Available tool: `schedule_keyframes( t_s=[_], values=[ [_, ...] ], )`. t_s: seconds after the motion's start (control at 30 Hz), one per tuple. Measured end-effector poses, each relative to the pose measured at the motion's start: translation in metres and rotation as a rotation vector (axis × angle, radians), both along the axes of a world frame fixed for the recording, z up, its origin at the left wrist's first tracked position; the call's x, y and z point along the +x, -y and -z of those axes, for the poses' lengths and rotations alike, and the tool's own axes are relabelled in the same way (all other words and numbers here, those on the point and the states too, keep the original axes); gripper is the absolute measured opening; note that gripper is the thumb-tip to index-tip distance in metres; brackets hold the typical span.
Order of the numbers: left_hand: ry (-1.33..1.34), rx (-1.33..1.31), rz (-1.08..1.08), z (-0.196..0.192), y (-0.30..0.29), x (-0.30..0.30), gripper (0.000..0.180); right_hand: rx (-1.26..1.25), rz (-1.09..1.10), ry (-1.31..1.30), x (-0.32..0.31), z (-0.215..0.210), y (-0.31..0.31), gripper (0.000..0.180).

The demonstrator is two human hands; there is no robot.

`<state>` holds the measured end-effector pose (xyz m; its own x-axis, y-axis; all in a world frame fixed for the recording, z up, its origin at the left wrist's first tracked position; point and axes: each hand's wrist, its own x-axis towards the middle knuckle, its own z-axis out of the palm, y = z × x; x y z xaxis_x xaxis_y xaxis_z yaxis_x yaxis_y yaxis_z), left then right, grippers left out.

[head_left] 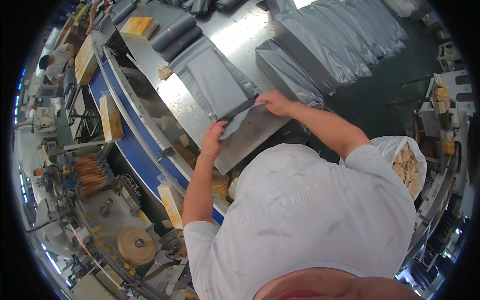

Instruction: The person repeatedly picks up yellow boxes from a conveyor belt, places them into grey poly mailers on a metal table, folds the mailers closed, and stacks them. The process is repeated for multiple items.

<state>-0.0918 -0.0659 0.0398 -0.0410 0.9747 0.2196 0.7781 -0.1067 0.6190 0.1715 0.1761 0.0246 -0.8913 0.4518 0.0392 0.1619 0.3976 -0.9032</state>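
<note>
Flat grey plastic bag (212, 82) — long axis points away and left. Left hand (213, 141), right hand (277, 103) — fingers pinched closed on near edge.

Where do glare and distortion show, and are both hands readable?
Head view: strong glare on the metal table, milder sheen on the gray bag stack; head view: blue conveyor bows from fisheye distortion, corners go black; head view: left hand and right hand readable, no obvious blur; head view: left-rim background squeezed, fine detail hard to make out.
</note>
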Motion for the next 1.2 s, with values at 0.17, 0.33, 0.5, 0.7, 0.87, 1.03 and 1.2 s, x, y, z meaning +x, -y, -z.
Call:
schedule_keyframes(
  t_s=[0.17,0.33,0.5,0.7,0.87,1.03,1.2],
  values=[
    [0.833,0.018,-0.834,0.029,-0.041,0.018,0.030,-0.187,0.388,0.180,-0.042,0.017,-0.001,0.018],
    [0.846,0.052,-1.072,0.059,-0.051,0.014,0.024,-0.144,0.682,0.255,-0.074,0.001,0.016,0.042],
    [0.709,0.025,-0.866,0.031,-0.076,0.057,0.050,-0.078,0.626,0.023,-0.083,0.008,0.035,0.067],
    [1.071,-0.033,-0.556,-0.003,-0.058,0.074,0.060,-0.326,0.518,-0.114,-0.071,-0.049,0.027,0.067],
    [0.945,-0.135,-0.069,-0.062,-0.045,0.108,0.042,0.378,0.518,-0.322,0.036,-0.166,0.001,0.052],
    [0.641,-0.264,-0.069,-0.045,-0.004,0.099,0.030,1.066,0.568,0.071,0.088,-0.211,0.025,0.048],
    [0.610,-0.369,-0.315,-0.013,0.064,0.073,0.029,1.250,0.673,0.372,0.062,-0.196,0.055,0.056]
  ],
)
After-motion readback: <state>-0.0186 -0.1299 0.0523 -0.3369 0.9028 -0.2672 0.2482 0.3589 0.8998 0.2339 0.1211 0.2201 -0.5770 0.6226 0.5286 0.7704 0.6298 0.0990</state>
